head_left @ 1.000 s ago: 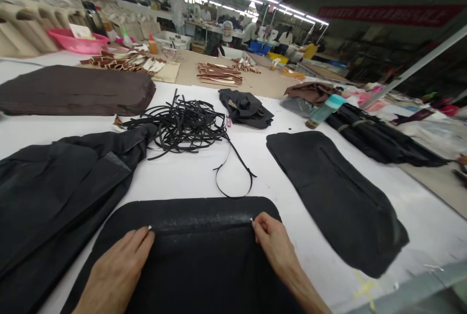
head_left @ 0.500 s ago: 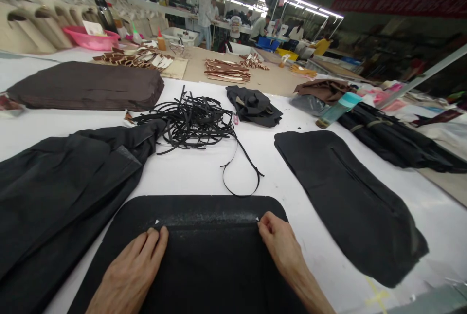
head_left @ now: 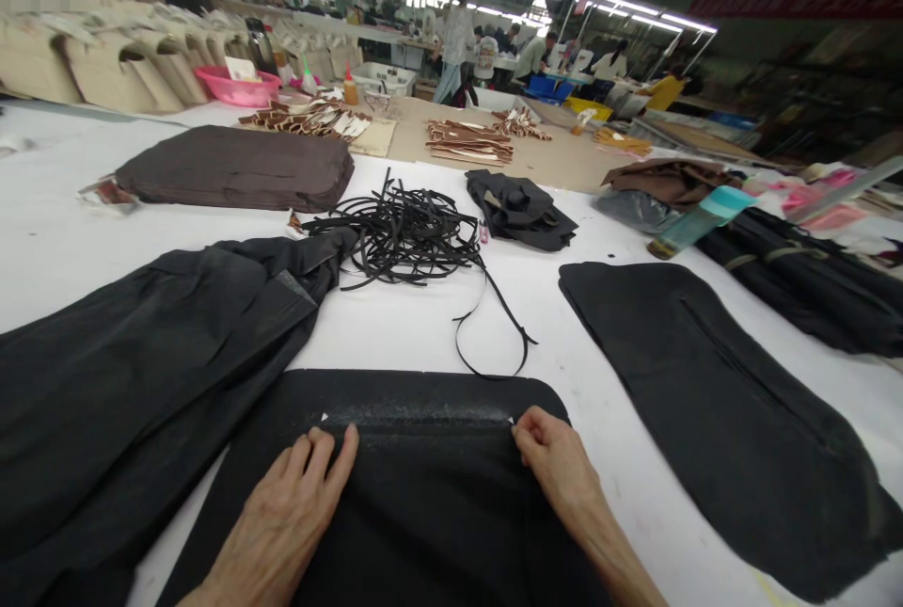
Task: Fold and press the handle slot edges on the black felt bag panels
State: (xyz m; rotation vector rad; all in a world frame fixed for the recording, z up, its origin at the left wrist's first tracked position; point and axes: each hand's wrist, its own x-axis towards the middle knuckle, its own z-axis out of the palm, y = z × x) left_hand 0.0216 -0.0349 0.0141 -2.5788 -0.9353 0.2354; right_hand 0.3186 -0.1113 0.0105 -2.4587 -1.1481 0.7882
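A black panel with rounded corners point(head_left: 282, 405) lies flat in front of me. Over it is a black fabric piece point(head_left: 430, 513), its top edge along a shiny strip point(head_left: 423, 413) on the panel. My right hand point(head_left: 557, 456) pinches the right end of that edge, beside a small white mark. On the left, my left hand point(head_left: 293, 499) rests on the fabric with its fingers apart, thumb and fingertips near the edge. Another small white triangle point(head_left: 324, 417) shows just above its fingers. The lower part of the fabric runs out of view.
Black cloth point(head_left: 162, 334) lies close on the left, and a stack of black panels point(head_left: 691, 381) on the right. Ahead are tangled black strips point(head_left: 416, 235), a dark brown stack point(head_left: 232, 169), folded black cloth point(head_left: 522, 207) and a turquoise-lidded bottle point(head_left: 702, 221). People work far behind.
The view has swung a little to the left. My left thumb has spread away from the fingers, and the fabric near it has creased. The right hand keeps its pinch at the edge.
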